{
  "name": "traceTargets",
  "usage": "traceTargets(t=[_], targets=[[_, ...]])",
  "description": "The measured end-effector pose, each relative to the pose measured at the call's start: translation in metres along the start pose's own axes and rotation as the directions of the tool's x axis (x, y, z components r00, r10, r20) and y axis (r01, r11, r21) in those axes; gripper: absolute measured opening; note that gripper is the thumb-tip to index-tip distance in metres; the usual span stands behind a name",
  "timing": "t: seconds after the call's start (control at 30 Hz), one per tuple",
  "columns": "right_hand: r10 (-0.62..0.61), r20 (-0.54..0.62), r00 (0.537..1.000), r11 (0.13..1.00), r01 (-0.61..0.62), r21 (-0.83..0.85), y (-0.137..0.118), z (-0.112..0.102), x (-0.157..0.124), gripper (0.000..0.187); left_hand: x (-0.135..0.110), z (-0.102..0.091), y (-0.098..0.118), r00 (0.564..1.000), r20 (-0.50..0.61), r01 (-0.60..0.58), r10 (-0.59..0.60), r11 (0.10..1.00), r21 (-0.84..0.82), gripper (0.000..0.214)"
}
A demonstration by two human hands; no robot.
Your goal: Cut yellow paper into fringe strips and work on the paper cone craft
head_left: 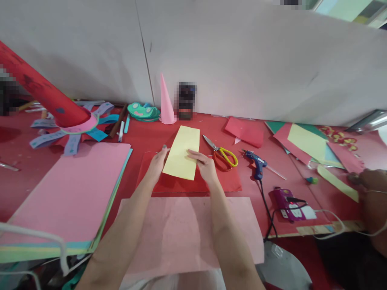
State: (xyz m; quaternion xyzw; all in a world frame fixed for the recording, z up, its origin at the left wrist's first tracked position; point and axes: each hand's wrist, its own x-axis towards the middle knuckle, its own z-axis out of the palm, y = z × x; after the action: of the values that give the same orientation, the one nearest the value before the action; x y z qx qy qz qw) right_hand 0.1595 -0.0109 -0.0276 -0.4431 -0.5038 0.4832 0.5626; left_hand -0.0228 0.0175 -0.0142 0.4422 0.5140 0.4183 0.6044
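Note:
A yellow paper sheet (182,151) is held up between my two hands over a red sheet (178,186) on the red table. My left hand (158,163) grips its left edge; part of the fingers is behind the paper. On the right edge, my right hand (205,163) has its fingers across the front of the sheet. Scissors (222,151) with yellow and red handles lie just right of my right hand, blades pointing to the back left. Nearer to me, pink paper (187,229) lies under my forearms.
A pink paper cone (167,102) stands by the wall. Stacked coloured paper (72,185) lies left, below a red tube (45,88). Right are a blue glue gun (256,163), a purple power strip (288,205) with cables, paper pieces (308,141) and another person's hand (370,181).

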Motion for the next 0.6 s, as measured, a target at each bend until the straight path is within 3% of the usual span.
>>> traceTargets(t=[0.1, 0.17, 0.3, 0.37, 0.5, 0.6], targets=[[0.035, -0.096, 0.995, 0.999, -0.037, -0.016, 0.011, -0.002, 0.002, 0.025, 0.000, -0.002, -0.002, 0.996, 0.038, 0.070, -0.075, 0.990, 0.125, 0.056], [0.079, -0.212, 0.974, 0.996, -0.068, 0.058, 0.015, -0.003, 0.003, 0.025, 0.000, -0.004, -0.003, 0.992, 0.069, 0.098, -0.110, 0.983, 0.156, 0.060], [0.260, -0.440, 0.860, 0.943, -0.129, 0.306, 0.017, -0.005, 0.006, 0.048, 0.000, -0.006, -0.005, 0.991, 0.099, 0.071, -0.091, 0.979, 0.192, 0.058], [0.327, -0.438, 0.837, 0.907, -0.148, 0.394, 0.016, -0.005, 0.007, 0.053, 0.000, -0.006, -0.005, 0.989, 0.125, 0.047, -0.072, 0.979, 0.198, 0.057], [0.371, -0.263, 0.890, 0.851, -0.214, 0.479, 0.013, -0.002, 0.007, 0.037, -0.002, -0.003, -0.002, 0.974, 0.223, -0.002, -0.039, 0.983, 0.183, 0.055], [0.342, -0.279, 0.897, 0.849, -0.168, 0.502, 0.009, 0.001, 0.006, 0.031, -0.003, -0.001, 0.002, 0.972, 0.232, -0.009, -0.035, 0.982, 0.187, 0.057]])
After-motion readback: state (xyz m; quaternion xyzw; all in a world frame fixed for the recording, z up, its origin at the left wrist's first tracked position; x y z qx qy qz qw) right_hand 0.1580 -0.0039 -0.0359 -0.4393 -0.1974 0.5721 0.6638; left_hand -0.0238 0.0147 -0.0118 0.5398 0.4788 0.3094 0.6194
